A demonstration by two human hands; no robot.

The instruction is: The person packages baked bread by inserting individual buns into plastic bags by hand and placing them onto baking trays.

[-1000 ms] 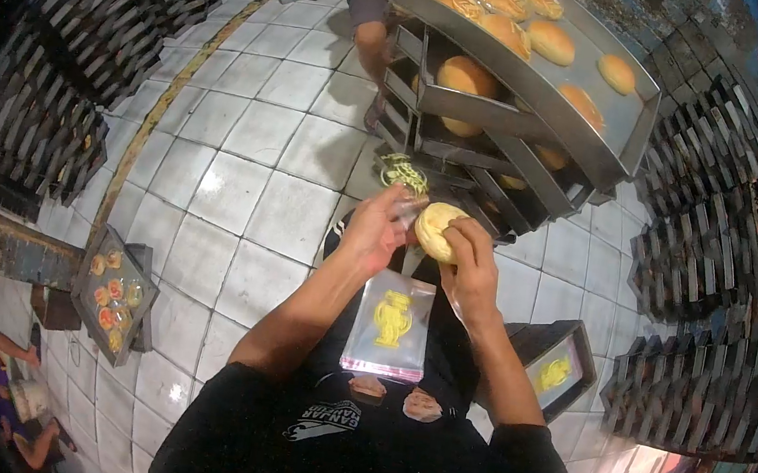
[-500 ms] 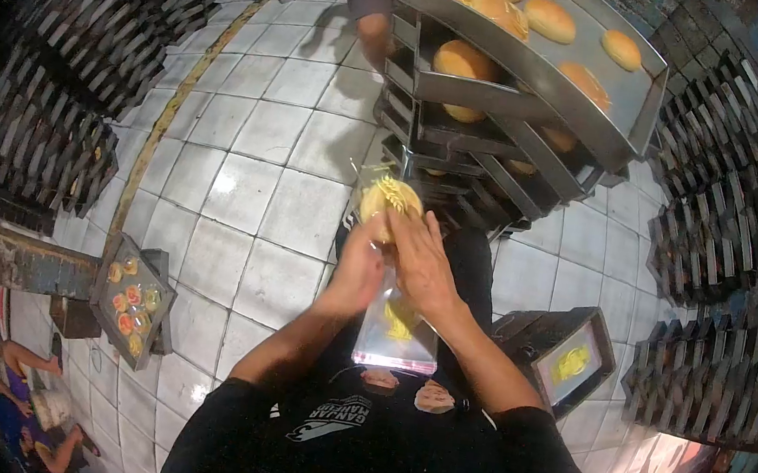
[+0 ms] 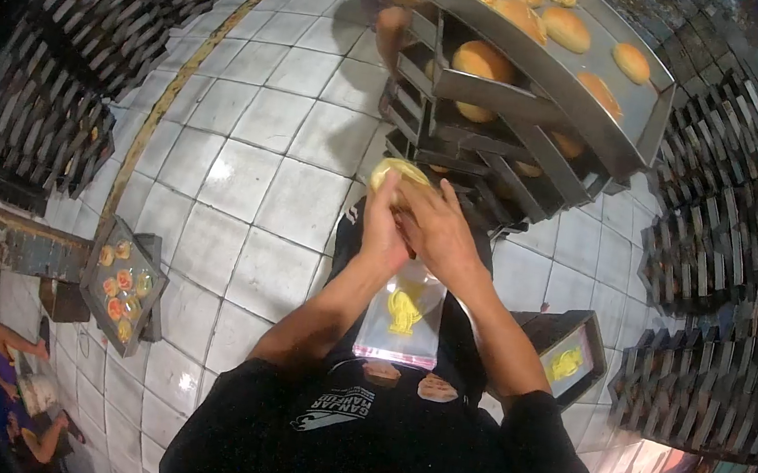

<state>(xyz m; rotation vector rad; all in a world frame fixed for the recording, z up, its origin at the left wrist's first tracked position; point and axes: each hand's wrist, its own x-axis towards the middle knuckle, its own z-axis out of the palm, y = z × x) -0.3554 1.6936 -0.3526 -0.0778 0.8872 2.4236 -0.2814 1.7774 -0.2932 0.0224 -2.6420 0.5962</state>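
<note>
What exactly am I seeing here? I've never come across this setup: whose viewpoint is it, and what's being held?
There is no machine here: a person works with two bare hands. Every picture comes from one camera worn on their head, looking forward and down. The left hand and right hand hold a pale yellow bun between them, though much of it is covered. On the lap below lies a stack of clear bags with yellow print. Beyond the hands stand stacked metal trays; the top one holds golden buns.
</note>
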